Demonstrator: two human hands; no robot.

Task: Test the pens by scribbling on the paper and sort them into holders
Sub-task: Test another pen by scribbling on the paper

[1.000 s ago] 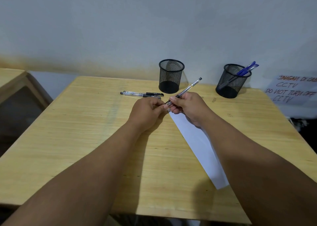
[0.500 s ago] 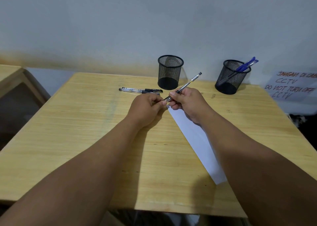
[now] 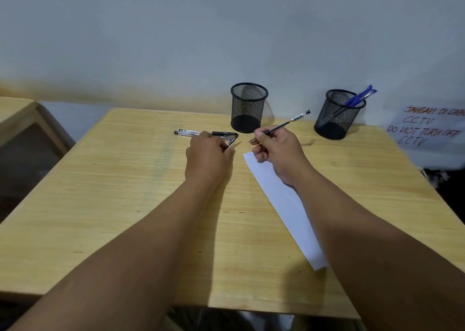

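Note:
My right hand [image 3: 276, 152] grips an uncapped black pen [image 3: 289, 124], its tip pointing left just above the top end of a long white paper strip [image 3: 284, 205]. My left hand [image 3: 208, 157] pinches the pen's black cap [image 3: 232, 140], held apart from the pen. Two clear pens with black caps [image 3: 193, 132] lie on the wooden table [image 3: 125, 192] just behind my left hand. An empty black mesh holder [image 3: 248, 107] stands at the back. A second mesh holder [image 3: 338, 114] to its right has blue pens [image 3: 359, 96] in it.
A handwritten paper notice [image 3: 427, 129] leans on the wall at the right. Another wooden table [image 3: 15, 114] stands to the left across a gap. The white wall runs right behind the holders.
My hands have pulled apart: the cap has come off the pen and stays in my left hand, while my right hand has drawn the pen to the right.

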